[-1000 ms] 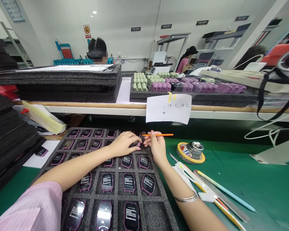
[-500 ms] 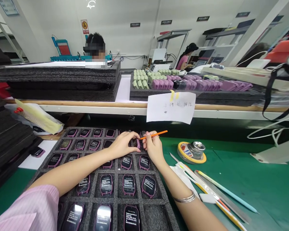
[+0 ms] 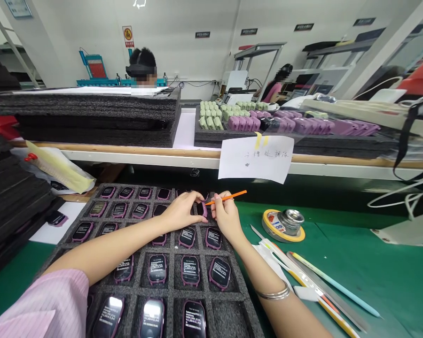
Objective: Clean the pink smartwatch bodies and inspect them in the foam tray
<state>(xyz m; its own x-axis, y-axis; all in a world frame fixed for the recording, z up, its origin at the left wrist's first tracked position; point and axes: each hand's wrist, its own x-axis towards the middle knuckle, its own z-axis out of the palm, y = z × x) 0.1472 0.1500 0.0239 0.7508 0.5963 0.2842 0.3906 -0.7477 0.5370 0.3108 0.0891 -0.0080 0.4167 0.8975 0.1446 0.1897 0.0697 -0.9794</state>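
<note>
My left hand [image 3: 184,210] is closed around a purple-framed smartwatch [image 3: 202,210], with thumb and fingers on its edges. Pinched in my right hand [image 3: 226,212] is a thin orange stick [image 3: 237,194], its tip at the side of that watch. Both hands are over the far right part of a black foam tray [image 3: 229,296]. Several more purple smartwatches lie in its compartments, such as one [image 3: 190,271] with white text on its screen. My left forearm hides part of the tray's middle.
To the right on the green mat lie a tape roll with a metal-topped container [image 3: 292,218], a light-blue pen [image 3: 352,293] and a metal ruler [image 3: 333,293]. The shelf ahead bears foam stacks [image 3: 102,124] and green and purple watch cases [image 3: 245,123]. Two people sit beyond.
The whole view has shifted slightly. The watch in my left hand seems turned a little, its screen now darker. Both hands keep their grips.
</note>
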